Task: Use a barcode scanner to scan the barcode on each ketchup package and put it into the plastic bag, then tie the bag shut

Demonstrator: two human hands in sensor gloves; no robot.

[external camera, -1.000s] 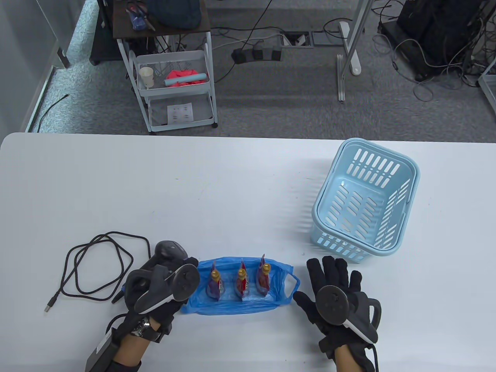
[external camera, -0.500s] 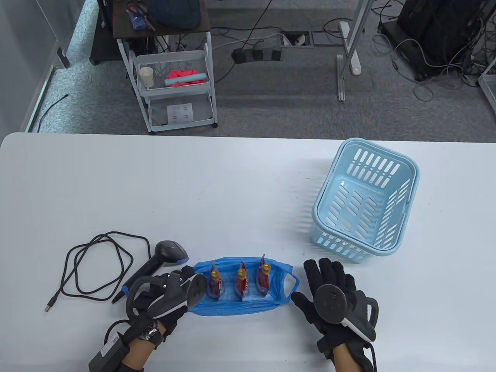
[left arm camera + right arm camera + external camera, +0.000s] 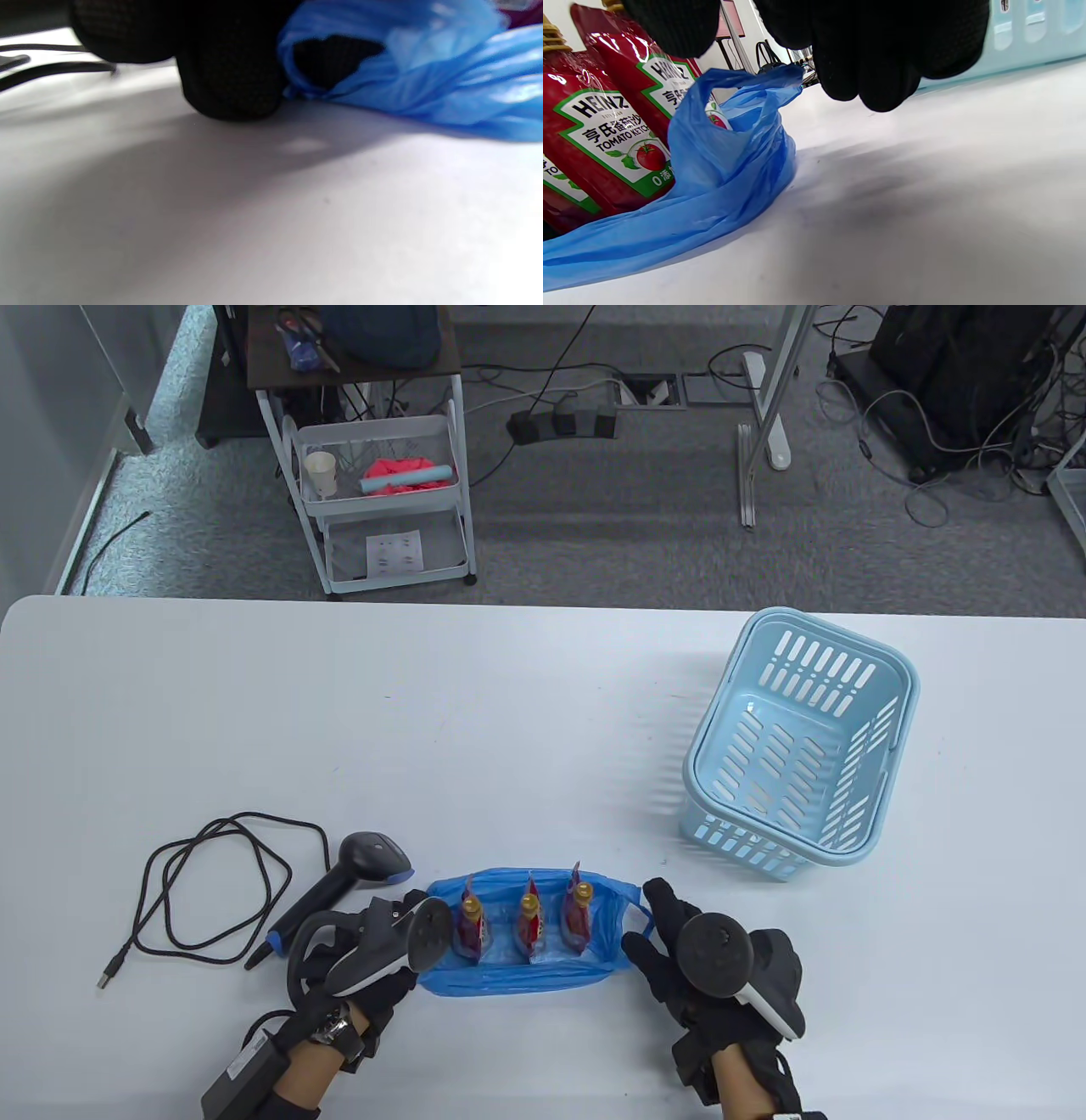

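Three red ketchup packages stand in a row inside the blue plastic bag near the table's front edge. My left hand is at the bag's left end. In the left wrist view one of its fingertips touches the table beside the bag, and another shows inside the folded left handle, pinching it. My right hand hovers over the right handle; its fingers hang above the handle without touching it. The barcode scanner lies free on the table, left of the bag.
The scanner's black cable loops across the table at the left. A light blue slotted basket stands tilted at the right, beyond my right hand. A battery pack hangs at my left wrist.
My left hand left the scanner lying on the table and slid right to the bag's left handle. My right hand moved left and turned in over the right handle.
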